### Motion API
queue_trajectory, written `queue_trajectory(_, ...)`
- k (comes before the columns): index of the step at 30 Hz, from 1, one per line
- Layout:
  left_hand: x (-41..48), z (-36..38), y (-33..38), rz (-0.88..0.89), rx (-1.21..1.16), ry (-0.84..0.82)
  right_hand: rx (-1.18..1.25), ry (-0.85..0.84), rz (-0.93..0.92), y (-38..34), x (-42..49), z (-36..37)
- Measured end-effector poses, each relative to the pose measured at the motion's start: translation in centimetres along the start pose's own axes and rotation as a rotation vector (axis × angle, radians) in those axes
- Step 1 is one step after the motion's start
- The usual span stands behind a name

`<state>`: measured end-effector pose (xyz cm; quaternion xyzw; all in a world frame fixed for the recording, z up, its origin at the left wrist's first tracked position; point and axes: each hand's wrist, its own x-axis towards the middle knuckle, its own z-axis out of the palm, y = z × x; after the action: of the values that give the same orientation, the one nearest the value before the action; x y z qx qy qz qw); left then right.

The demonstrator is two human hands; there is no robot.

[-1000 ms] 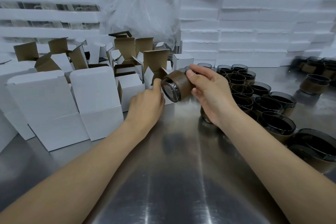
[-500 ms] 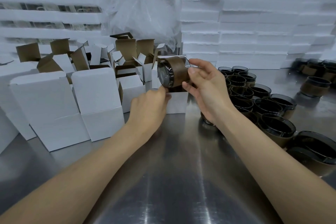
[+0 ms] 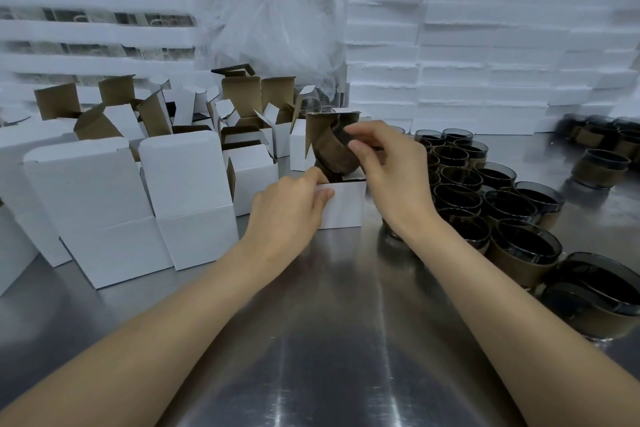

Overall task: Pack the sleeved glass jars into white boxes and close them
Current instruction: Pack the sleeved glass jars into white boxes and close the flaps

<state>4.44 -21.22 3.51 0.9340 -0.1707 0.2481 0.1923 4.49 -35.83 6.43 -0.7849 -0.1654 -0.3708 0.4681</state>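
Steel table (image 3: 322, 340) underneath, white foam slabs (image 3: 485, 55) stacked behind. Since half a second ago: sleeved jar (image 3: 334, 152) lowered from above the open white box (image 3: 343, 204), now tilted, partly inside its mouth. Gripped by right hand (image 3: 391, 173), fingers curled round the jar's upper side; left hand (image 3: 291, 215) pinching box's near-left wall. Right of box, more sleeved jars (image 3: 495, 204) clustered; left of it, closed boxes (image 3: 138, 204).

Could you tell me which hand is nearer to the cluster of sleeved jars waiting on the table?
Right. The right hand, holding a jar, is beside the jar cluster; the left hand, gripping the open box, is farther away.
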Motion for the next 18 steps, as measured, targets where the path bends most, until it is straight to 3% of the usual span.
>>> queue_trajectory(4, -0.1, 0.0, 0.0, 0.009, -0.001, 0.014, 0.014, 0.044, -0.049, 0.0, -0.1, 0.1)
queue_trajectory(8, -0.2, -0.2, -0.2, 0.060, -0.002, 0.025, 0.401, 0.165, 0.135, -0.2, 0.0, -0.2)
queue_trajectory(13, -0.1, -0.2, -0.3, 0.089, 0.030, 0.045, 0.873, 0.123, 0.387, -0.8, -0.1, 0.7)
queue_trajectory(18, 0.0, -0.1, -0.6, 0.085, 0.031, 0.045, 0.905, 0.041, 0.414, -0.8, -0.7, 1.1)
